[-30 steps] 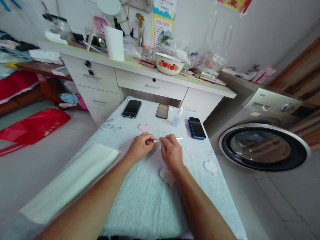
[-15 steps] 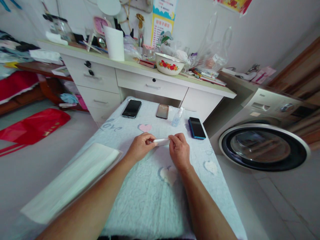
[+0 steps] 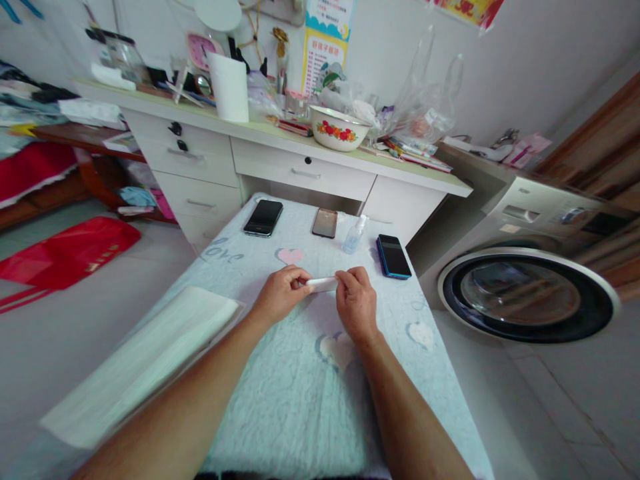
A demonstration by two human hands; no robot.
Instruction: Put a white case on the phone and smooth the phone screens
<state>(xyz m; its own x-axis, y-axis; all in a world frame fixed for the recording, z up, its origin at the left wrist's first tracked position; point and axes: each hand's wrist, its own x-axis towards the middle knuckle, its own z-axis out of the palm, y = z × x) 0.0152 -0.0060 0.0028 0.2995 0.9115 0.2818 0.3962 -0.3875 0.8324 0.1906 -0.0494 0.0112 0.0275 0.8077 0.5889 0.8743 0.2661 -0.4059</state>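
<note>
Between my two hands a small folded white cloth or tissue [image 3: 323,285] is stretched above the table. My left hand [image 3: 283,291] pinches its left end, and my right hand [image 3: 357,301] grips its right end. Beyond them lie a black phone [image 3: 263,218] at the left, a brown phone case [image 3: 325,223] in the middle and a blue-edged phone [image 3: 394,256] at the right. A clear spray bottle [image 3: 354,236] stands between the case and the blue-edged phone.
The table [image 3: 295,400] has a pale blue cloth with hearts. A long folded white sheet [image 3: 145,367] lies at its left edge. Behind stands a white desk [image 3: 280,157] with a flowered bowl [image 3: 341,128] and a paper roll [image 3: 229,88]. A washing machine [image 3: 530,267] is at the right.
My right hand has shifted slightly to the left, so the white piece spans a little less between my hands. My left hand has hardly moved.
</note>
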